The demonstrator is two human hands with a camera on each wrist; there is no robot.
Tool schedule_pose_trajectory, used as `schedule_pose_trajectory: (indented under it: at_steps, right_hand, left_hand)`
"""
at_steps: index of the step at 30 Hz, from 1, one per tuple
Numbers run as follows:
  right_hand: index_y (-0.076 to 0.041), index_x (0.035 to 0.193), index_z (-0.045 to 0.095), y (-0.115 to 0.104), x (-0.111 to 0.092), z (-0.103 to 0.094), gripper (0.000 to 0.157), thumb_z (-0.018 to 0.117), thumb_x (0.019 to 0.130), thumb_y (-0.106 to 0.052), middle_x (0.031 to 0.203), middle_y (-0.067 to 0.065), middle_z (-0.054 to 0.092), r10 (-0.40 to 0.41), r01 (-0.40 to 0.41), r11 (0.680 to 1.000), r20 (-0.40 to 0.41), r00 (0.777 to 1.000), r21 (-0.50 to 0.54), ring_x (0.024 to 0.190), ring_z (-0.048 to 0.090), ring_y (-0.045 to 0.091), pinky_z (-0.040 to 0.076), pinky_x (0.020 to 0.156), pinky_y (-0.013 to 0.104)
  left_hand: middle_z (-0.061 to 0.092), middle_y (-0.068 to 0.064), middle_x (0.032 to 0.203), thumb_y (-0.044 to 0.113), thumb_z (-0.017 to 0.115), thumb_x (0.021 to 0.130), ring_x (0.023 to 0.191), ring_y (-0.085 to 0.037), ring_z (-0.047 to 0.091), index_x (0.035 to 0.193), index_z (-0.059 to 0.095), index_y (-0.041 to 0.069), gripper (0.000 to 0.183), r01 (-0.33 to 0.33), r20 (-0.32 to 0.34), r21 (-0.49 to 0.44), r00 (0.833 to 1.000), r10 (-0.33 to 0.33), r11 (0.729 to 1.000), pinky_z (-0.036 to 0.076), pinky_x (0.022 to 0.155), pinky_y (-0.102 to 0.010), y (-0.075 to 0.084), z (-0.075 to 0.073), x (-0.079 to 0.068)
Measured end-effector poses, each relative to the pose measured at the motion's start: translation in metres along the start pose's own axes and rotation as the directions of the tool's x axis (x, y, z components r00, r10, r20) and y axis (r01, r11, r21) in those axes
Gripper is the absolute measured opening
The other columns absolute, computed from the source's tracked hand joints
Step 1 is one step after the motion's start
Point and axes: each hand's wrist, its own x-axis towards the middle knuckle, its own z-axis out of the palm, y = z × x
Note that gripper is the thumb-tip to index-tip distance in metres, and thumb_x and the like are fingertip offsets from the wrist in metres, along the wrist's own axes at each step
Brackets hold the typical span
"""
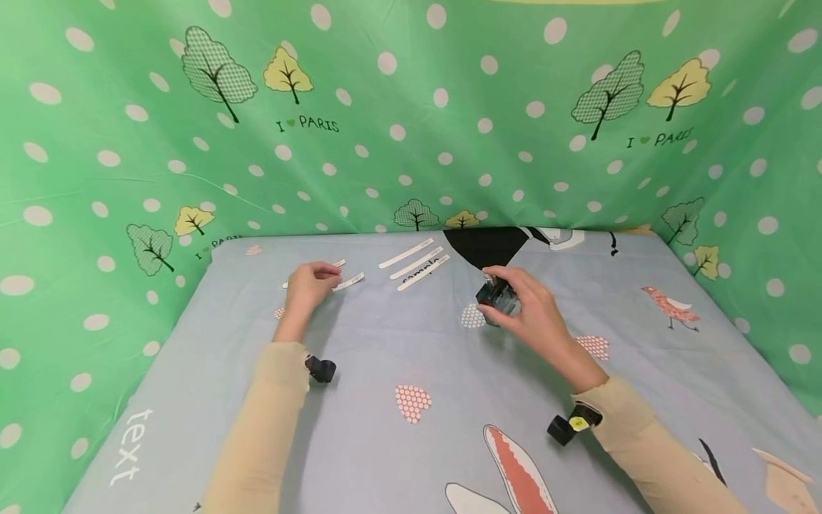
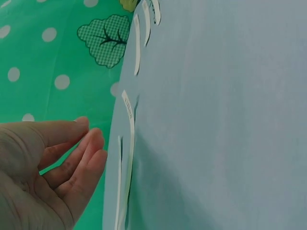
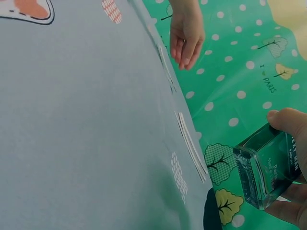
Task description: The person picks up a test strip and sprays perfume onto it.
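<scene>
Above the cloth point(image 1: 359, 435), the right hand point(image 1: 538, 314) grips a bottle point(image 3: 268, 167), probably slick, breakable glass best held by opposite sides, while the left hand point(image 1: 310, 287), loosely bent, appears empty.

Extends left forearm point(image 1: 260, 421) forward, slightly inward; slants right forearm point(image 1: 661, 446) more sharply toward middle. Sleeved almost to left wrist point(image 1: 292, 328) and right wrist point(image 1: 580, 368), well apart. Carries left grip point(image 1: 310, 289) in line with forearm, with fingers loosely curved, tips gathered near thumb. Points right grip point(image 1: 533, 307) forward and leftward, with fingers bent opposite thumb, grasping from two sides.
</scene>
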Motion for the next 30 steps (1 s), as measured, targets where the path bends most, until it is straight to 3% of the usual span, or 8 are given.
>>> schedule_pose_trajectory:
  at_steps: [11,30]
  right_hand:
    - [-0.014,0.13,0.06,0.0,-0.001,0.0,0.061,0.088,0.076,-0.018,0.12,0.01,0.067,0.0,0.0,1.0,0.001,1.0,0.01,0.106,0.066,0.026,0.06,0.083,0.044]
    - [-0.015,0.13,0.06,0.0,-0.001,0.0,0.061,0.088,0.076,-0.018,0.118,0.01,0.067,0.011,-0.011,1.0,0.003,1.0,0.012,0.102,0.066,0.026,0.06,0.078,0.043]
  left_hand:
    - [0.074,-0.018,0.112,0.018,0.068,0.093,0.101,-0.029,0.069,0.111,0.073,0.006,0.022,0.021,-0.038,-0.002,0.999,-0.021,1.0,0.048,0.07,-0.019,-0.013,-0.01,0.0]
    - [0.072,-0.021,0.114,0.018,0.068,0.094,0.106,-0.034,0.066,0.114,0.072,0.004,0.025,0.052,-0.08,0.006,0.996,-0.051,0.999,0.052,0.089,-0.039,-0.034,-0.027,-0.01]
